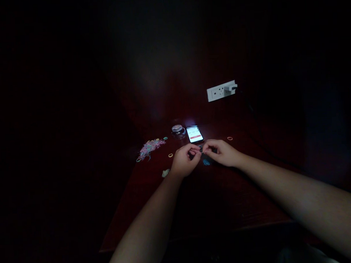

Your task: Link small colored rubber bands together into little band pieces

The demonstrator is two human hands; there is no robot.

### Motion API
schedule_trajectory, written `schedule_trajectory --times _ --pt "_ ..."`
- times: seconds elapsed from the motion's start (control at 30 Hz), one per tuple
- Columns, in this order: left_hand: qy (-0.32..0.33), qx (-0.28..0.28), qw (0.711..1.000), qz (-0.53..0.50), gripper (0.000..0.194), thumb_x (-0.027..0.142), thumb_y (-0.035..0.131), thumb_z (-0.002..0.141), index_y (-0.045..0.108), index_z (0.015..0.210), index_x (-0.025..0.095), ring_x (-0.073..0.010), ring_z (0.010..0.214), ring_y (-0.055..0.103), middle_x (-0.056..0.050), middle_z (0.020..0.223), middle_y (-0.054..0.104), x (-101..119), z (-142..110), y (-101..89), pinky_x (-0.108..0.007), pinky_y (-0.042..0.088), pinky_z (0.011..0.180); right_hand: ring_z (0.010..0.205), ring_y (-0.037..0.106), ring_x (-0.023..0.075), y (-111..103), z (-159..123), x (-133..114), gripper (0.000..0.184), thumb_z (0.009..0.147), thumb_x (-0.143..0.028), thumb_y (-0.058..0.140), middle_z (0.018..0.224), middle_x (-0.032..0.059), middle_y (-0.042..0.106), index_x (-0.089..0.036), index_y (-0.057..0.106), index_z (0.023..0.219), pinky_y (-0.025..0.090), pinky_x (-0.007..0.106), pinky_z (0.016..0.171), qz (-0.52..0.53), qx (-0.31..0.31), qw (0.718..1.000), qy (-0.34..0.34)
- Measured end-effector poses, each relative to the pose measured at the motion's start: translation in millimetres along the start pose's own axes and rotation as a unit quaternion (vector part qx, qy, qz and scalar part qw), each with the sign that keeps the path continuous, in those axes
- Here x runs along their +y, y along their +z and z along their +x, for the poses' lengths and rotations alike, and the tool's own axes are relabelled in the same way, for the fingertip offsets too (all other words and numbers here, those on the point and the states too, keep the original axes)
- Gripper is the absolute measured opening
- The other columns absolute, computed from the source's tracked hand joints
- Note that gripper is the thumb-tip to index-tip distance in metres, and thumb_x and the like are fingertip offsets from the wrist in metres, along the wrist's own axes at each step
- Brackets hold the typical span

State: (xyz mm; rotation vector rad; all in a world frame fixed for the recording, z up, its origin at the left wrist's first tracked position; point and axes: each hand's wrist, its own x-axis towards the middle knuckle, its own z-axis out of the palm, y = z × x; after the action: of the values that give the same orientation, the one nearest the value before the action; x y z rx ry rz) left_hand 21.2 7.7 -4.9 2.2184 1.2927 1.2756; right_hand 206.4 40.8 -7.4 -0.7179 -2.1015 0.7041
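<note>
The scene is very dark. My left hand (184, 160) and my right hand (222, 152) meet over a dark red table (212, 199), fingertips pinched together on a small dark elastic band (200, 149) held between them. A small teal bunch of bands (206, 161) lies just under my right hand. A pile of pastel elastic bands (149, 147) lies to the left of my hands, with single loose bands (170, 155) near it.
A lit phone (194, 135) lies just beyond my hands, beside a small clear round container (178, 130). A white wall socket (221, 91) with a plugged charger and dark cable is at the back right. Another loose band (230, 138) lies to the right.
</note>
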Motion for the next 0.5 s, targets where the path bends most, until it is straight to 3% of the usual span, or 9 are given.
schedule_trajectory --times 0.1,0.5 --pt "0.007 -0.012 1.000 -0.011 0.019 0.021 0.061 0.078 0.067 0.096 0.017 -0.0118 0.074 0.063 -0.004 0.086 0.071 -1.5 -0.9 0.9 -0.022 0.047 0.064 0.065 0.051 0.0140 0.1 0.4 -0.2 0.014 0.083 -0.026 0.053 0.073 0.0035 0.059 -0.015 0.062 0.080 0.042 0.026 0.061 0.000 0.009 1.000 0.004" --pt "-0.013 0.004 1.000 0.013 0.013 0.025 0.061 0.079 0.070 0.083 0.015 -0.0105 0.061 0.060 -0.003 0.072 0.070 -2.0 0.6 1.2 -0.020 0.047 0.056 0.070 0.054 0.0158 0.4 1.2 1.4 0.014 0.082 -0.021 0.051 0.076 0.0049 0.062 -0.014 0.063 0.081 0.043 0.029 0.065 -0.021 0.014 1.000 0.008"
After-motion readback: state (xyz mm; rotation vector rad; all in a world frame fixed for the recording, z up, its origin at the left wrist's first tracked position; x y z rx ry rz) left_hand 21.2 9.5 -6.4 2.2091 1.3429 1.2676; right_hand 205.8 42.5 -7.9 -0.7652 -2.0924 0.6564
